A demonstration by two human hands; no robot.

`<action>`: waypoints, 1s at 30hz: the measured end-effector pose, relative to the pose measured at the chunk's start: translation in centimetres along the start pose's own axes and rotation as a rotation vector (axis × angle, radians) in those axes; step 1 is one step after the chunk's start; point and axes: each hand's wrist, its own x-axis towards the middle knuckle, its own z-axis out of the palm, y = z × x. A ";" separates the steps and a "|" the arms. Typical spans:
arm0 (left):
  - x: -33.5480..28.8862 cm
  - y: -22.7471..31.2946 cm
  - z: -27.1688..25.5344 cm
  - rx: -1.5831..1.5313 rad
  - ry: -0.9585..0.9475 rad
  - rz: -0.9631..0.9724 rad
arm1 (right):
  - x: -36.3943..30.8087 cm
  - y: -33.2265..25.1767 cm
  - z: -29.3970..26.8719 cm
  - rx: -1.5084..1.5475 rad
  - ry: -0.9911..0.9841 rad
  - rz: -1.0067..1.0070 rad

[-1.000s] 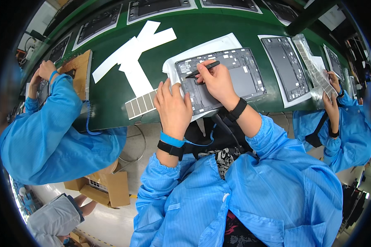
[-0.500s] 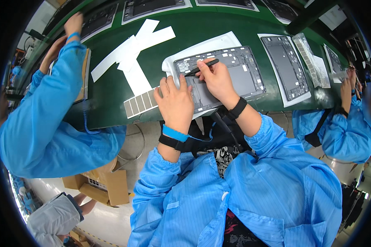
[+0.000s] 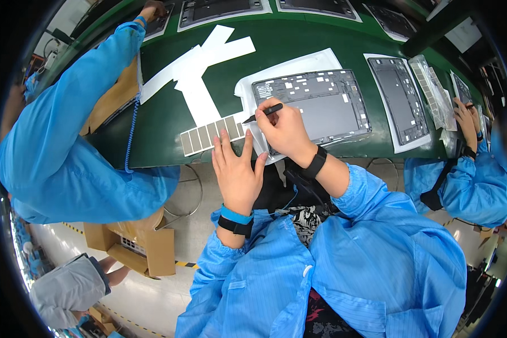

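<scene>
My right hand (image 3: 284, 128) is closed around a black pen-shaped tool (image 3: 269, 111) with a narrow tip. That tip is at the right end of a white strip with grey rectangles (image 3: 203, 135). My left hand (image 3: 236, 174) is spread out, fingertips on the strip's lower edge and nothing in its grip. Beside my right hand lies a dark tablet housing (image 3: 327, 107), its inner face up and dotted with small white pieces. A white sheet (image 3: 290, 62) shows beneath it. Its near left corner is partly hidden by my right hand.
Crossed white paper strips (image 3: 200, 73) lie left of the housing on the green table (image 3: 315, 34). Another housing (image 3: 399, 101) rests on white backing at the right, near sticker strips in clear plastic (image 3: 428, 90). Co-workers' blue sleeves (image 3: 73, 107) reach in from both sides.
My right hand has moved the tool off the housing, left and down to the strip. My left hand has shifted from the housing's edge to the strip. The left co-worker's arm reaches farther across.
</scene>
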 end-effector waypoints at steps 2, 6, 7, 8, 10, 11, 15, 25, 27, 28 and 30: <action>0.0 0.0 0.0 -0.010 0.017 0.004 | 0.1 0.2 0.4 -0.015 0.013 -0.026; 0.2 0.1 -0.3 -0.005 -0.005 -0.005 | 0.0 0.3 0.4 -0.041 -0.019 0.008; 0.2 0.1 -0.3 -0.001 -0.006 -0.004 | -0.1 0.4 0.5 -0.025 -0.010 -0.012; 0.2 0.1 -0.4 -0.004 -0.016 -0.005 | -0.1 0.6 0.7 0.001 -0.019 -0.037; 0.2 0.1 -0.3 -0.002 -0.002 -0.005 | 0.0 0.9 0.9 0.012 -0.015 -0.009; 0.2 0.1 -0.3 -0.010 -0.010 -0.008 | 0.0 0.9 1.1 0.038 -0.007 0.028; 0.3 0.1 -0.3 -0.021 -0.013 -0.013 | 0.1 0.4 0.8 0.247 0.034 0.073; -0.1 1.1 0.7 -0.222 0.116 0.037 | -3.7 0.4 -4.4 0.226 0.079 0.196; 0.0 1.5 1.0 -0.189 0.086 0.051 | -4.0 1.1 -4.0 0.199 0.081 0.173; 0.0 1.5 1.1 -0.189 0.082 0.054 | -4.2 1.4 -4.0 0.191 0.084 0.140; 0.1 1.5 1.1 -0.185 0.084 0.063 | -4.2 1.6 -3.9 0.162 0.086 0.118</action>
